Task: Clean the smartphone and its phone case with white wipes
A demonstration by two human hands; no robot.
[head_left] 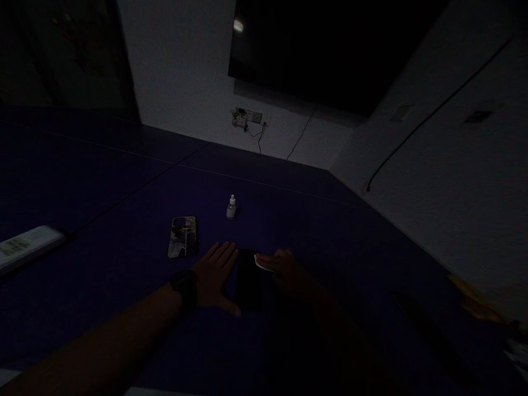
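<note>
A dark, flat phone-shaped slab (248,283) lies on the blue-purple table between my hands. My left hand (214,278) rests along its left edge, fingers stretched and thumb spread at the near corner. Over its upper right part, my right hand (284,269) pinches a small white card or folded cloth (262,263); the dimness hides which. A patterned phone case (183,237) lies beyond my left hand. Farther off stands a small clear dropper bottle (231,209) with a white top.
A white box or power strip (31,245) sits at the far left. On the wall are a large dark screen (322,49) and sockets with cables (253,117). Something yellowish (474,300) lies at the right edge. The room is very dim.
</note>
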